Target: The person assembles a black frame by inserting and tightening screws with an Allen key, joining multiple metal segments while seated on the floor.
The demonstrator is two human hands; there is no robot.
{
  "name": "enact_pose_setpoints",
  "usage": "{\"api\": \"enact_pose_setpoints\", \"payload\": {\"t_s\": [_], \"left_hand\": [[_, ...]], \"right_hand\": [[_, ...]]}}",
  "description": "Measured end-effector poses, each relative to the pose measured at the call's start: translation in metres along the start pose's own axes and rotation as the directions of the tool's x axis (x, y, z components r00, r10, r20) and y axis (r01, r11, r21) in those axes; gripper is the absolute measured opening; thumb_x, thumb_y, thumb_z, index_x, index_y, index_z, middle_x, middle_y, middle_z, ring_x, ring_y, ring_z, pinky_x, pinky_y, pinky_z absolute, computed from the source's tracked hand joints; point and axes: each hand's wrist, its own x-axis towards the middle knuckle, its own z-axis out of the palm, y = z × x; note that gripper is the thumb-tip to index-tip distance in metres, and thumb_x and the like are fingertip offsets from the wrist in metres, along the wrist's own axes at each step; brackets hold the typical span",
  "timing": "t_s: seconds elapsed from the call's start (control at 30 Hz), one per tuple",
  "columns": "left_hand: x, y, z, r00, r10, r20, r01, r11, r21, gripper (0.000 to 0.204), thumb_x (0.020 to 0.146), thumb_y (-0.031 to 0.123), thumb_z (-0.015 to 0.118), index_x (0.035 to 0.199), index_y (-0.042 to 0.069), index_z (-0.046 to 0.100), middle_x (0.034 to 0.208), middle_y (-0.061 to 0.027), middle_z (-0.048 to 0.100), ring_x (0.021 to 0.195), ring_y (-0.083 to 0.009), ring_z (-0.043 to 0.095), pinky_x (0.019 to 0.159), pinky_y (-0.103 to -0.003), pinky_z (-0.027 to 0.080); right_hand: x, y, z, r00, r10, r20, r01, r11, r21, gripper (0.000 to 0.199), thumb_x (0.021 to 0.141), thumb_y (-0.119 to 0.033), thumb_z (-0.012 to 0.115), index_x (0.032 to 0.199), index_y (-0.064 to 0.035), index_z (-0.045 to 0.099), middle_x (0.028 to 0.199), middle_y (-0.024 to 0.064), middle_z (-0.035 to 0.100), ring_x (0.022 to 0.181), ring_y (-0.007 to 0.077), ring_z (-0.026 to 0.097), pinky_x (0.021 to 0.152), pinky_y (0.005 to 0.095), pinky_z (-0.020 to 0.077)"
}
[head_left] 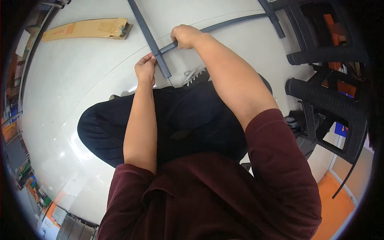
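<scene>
A dark grey metal frame lies on the pale floor. Its long bar (142, 28) runs toward my knees, and a crossbar (232, 22) meets it at a joint near its closer end. At the crossbar's other end is a second dark bar (276, 22). My right hand (187, 37) is closed around the crossbar, just right of the joint. On the left side of the joint, my left hand (145, 71) has its fingertips pinched together against the long bar. What those fingertips hold, if anything, is too small to make out.
A long, flat cardboard box (86, 30) with an open end lies on the floor at the far left. Black plastic step stools (326, 94) stand at the right. My shoe (194, 77) is close to the long bar's near end. Shelving with assorted goods lines the left edge.
</scene>
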Motion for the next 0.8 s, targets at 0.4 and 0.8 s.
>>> {"api": "enact_pose_setpoints", "payload": {"t_s": [0.4, 0.8], "left_hand": [[0.006, 0.001, -0.006, 0.992, -0.122, -0.022, 0.113, 0.961, -0.254, 0.039, 0.096, 0.012, 0.07, 0.128, -0.007, 0.058, 0.115, -0.0142, 0.067, 0.108, -0.0243, 0.065, 0.099, -0.037, 0.052], [0.015, -0.004, -0.017, 0.985, -0.172, 0.029, 0.174, 0.956, -0.235, 0.041, 0.099, 0.009, 0.064, 0.137, -0.002, 0.054, 0.121, -0.0103, 0.067, 0.111, -0.0212, 0.064, 0.104, -0.038, 0.048]], "right_hand": [[-0.005, -0.005, -0.005, 0.999, 0.014, 0.045, -0.014, 1.0, -0.016, 0.032, 0.081, -0.004, 0.068, 0.111, -0.0115, 0.076, 0.114, 0.0139, 0.073, 0.109, 0.032, 0.069, 0.093, 0.0429, 0.055], [-0.002, -0.009, -0.003, 0.992, 0.022, 0.121, -0.023, 1.0, 0.008, 0.031, 0.079, -0.006, 0.075, 0.11, -0.0093, 0.076, 0.113, 0.0148, 0.074, 0.106, 0.0317, 0.07, 0.09, 0.0426, 0.0555]]}}
